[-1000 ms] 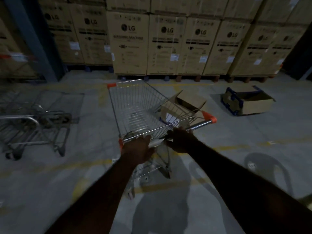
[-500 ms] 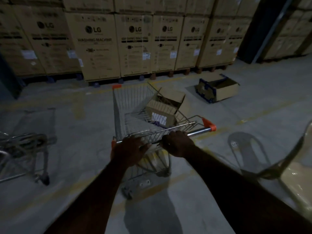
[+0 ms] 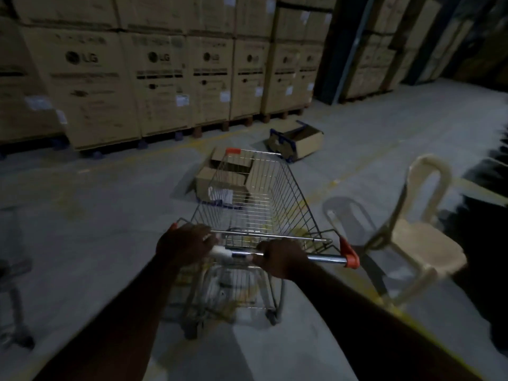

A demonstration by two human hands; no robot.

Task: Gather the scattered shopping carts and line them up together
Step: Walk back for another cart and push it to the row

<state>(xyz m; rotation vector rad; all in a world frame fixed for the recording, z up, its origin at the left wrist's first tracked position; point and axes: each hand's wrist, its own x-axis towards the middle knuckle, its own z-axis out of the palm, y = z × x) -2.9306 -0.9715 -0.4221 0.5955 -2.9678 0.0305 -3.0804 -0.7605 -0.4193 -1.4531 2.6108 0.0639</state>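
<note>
A wire shopping cart (image 3: pixel 277 193) with orange corner caps stands on the concrete floor right in front of me, its basket empty. My left hand (image 3: pixel 184 247) grips the left end of its chrome handle bar. My right hand (image 3: pixel 283 258) grips the same bar near the middle. The cart's nose points toward an open cardboard box lying on the floor. A dark blurred wheel and frame at the left edge (image 3: pixel 13 320) may belong to another cart; most of it is out of frame.
A cream plastic chair (image 3: pixel 417 237) stands close to the cart's right side. An open cardboard box (image 3: pixel 220 177) lies just beyond the cart, another box (image 3: pixel 299 140) farther back. Stacked cartons (image 3: pixel 154 78) on pallets wall off the back.
The cart and my view have swung to the right. The nested carts on the left have slipped almost out of frame, and the plastic chair has come into view. Both hands keep their grip.
</note>
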